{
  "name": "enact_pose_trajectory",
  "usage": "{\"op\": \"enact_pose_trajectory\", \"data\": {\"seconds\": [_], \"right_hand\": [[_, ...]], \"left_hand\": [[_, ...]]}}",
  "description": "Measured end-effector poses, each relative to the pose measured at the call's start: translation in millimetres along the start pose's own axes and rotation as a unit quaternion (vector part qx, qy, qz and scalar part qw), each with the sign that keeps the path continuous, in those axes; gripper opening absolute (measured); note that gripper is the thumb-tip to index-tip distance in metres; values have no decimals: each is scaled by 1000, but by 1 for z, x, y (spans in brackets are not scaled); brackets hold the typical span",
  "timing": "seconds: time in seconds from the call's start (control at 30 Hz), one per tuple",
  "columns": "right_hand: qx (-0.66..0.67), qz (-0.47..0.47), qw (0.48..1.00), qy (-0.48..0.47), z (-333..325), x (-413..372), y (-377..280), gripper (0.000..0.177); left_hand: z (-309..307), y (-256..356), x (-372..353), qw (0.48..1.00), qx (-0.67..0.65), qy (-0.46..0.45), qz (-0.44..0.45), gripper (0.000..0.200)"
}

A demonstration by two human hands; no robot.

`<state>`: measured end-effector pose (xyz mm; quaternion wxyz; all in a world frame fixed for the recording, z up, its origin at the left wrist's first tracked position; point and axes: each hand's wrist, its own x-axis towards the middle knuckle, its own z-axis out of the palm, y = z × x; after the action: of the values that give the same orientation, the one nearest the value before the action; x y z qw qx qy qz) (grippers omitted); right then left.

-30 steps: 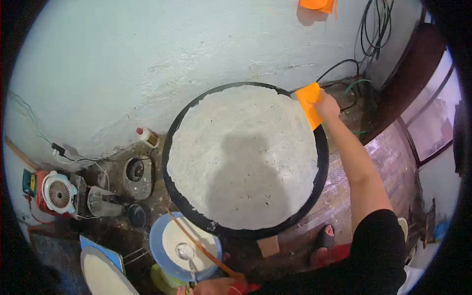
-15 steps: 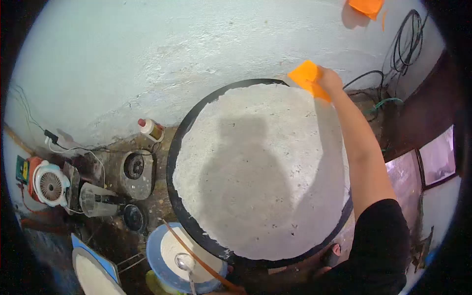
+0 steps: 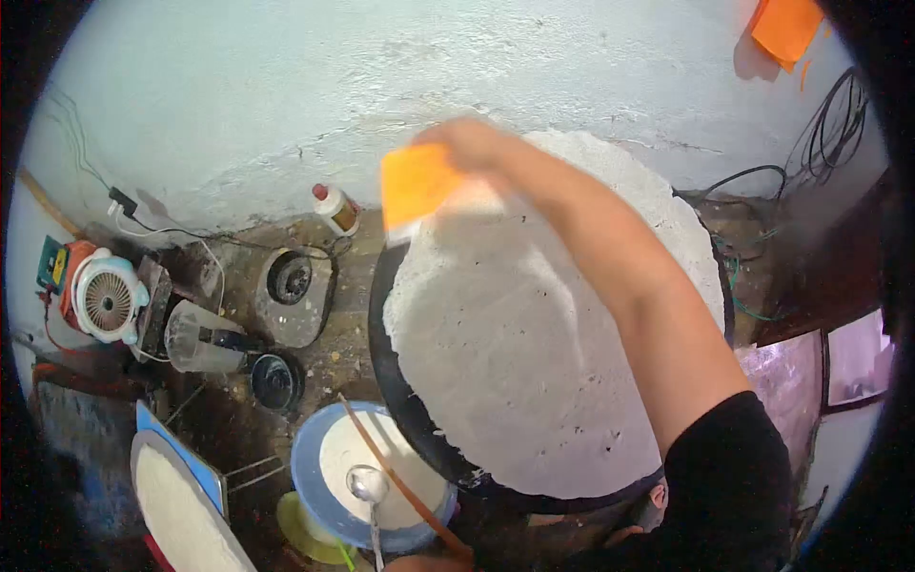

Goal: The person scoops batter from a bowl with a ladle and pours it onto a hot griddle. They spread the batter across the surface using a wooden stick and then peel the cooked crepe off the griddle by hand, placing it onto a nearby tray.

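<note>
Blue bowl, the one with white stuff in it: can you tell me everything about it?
The blue bowl is round, wide and upright, and looks like plastic. White batter lies inside. A shiny metal ladle reaches over the rim into it, and a thin brown stick crosses above the batter. The bowl shows beside the black pan's near left edge; I can't tell whether they touch.

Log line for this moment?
right hand: holds orange scraper, at pale layer's far-left edge | left hand: mostly out of frame | black griddle: mostly covered
</note>
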<state>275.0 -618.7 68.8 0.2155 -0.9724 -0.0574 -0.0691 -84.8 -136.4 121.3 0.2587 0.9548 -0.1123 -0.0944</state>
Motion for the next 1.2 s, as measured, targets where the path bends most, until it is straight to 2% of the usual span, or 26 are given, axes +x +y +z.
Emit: {"op": "enact_pose_trajectory", "data": {"seconds": [0.03, 0.1, 0.13, 0.2, 0.23, 0.27, 0.3, 0.33, 0.37, 0.4, 0.47, 0.53, 0.57, 0.6, 0.67, 0.7, 0.73, 0.77, 0.8, 0.83, 0.87, 0.9, 0.93, 1.03, 1.13, 1.2], "right_hand": [[42, -41, 997, -40, 10, 3, -29, 51], [98, -123, 979, -130, 33, 0, -84, 49], [86, -246, 958, -121, 46, -8, -108, 46], [186, -246, 917, -253, 73, -36, -160, 37], [125, -345, 894, -256, 84, -62, -184, 28], [-3, -366, 871, -326, 55, -98, -225, 18], [14, -402, 860, -315, 48, -135, -244, 13], [-23, -393, 850, -350, 56, -172, -267, 11], [2, -392, 841, -372, 56, -213, -282, 10], [-31, -443, 806, -392, 41, -242, -297, 11], [-1, -501, 801, -327, 57, -313, -303, 14], [85, -425, 851, -296, 30, -347, -298, 14], [103, -339, 882, -313, 15, -359, -293, 14], [122, -247, 905, -325, -1, -368, -286, 15], [140, 31, 933, -329, -35, -381, -272, 17], [112, -11, 984, -141, -17, -408, -234, 21], [77, 113, 988, -76, -31, -418, -223, 29], [128, 144, 974, 122, -19, -437, -196, 36], [178, 335, 917, 126, -47, -444, -192, 41], [107, 328, 908, 237, -45, -456, -153, 42], [122, 333, 874, 332, -45, -481, -122, 44], [86, 401, 836, 366, -58, -494, -108, 46], [51, 465, 790, 395, -66, -508, -96, 47], [20, 533, 748, 394, -68, -543, -81, 47], [9, 584, 737, 340, -46, -550, -111, 43], [15, 591, 728, 348, -21, -540, -148, 39]], "left_hand": [[-4, -1, -1, 1000, 1, 2, -1, 45], [-14, 0, -2, 996, 48, -27, 75, 44], [-20, 0, -4, 990, 72, -41, 113, 44], [-28, -1, -12, 972, 118, -68, 189, 44], [-24, -10, -20, 972, 119, -66, 189, 44], [-13, -25, -29, 974, 105, -26, 200, 44], [-7, -36, -35, 973, 90, 13, 212, 44], [-10, -37, -38, 972, 90, 14, 216, 44], [-13, -36, -41, 971, 87, 15, 221, 44], [-17, -35, -45, 971, 84, 15, 225, 43], [-18, -29, -53, 967, 91, 38, 233, 41], [-11, -29, -60, 961, 47, 125, 241, 38], [-13, -26, -64, 959, 46, 127, 249, 38], [-16, -21, -66, 959, 43, 132, 248, 35], [-12, -29, -72, 956, 34, 132, 261, 33], [-2, -47, -76, 938, 87, 148, 300, 33], [0, -56, -81, 916, 138, 166, 338, 33], [-6, -50, -82, 935, 115, 137, 307, 30], [-11, -42, -81, 932, 113, 135, 317, 30], [-15, -33, -80, 929, 116, 150, 318, 29], [-19, -25, -81, 926, 119, 166, 317, 27], [-23, -18, -86, 967, 11, 85, 239, 39], [-20, -21, -89, 966, 12, 84, 246, 39], [-7, -28, -90, 959, -12, 117, 259, 35], [1, -30, -89, 953, -18, 128, 275, 34], [0, -22, -91, 957, -43, 114, 262, 35]]}}
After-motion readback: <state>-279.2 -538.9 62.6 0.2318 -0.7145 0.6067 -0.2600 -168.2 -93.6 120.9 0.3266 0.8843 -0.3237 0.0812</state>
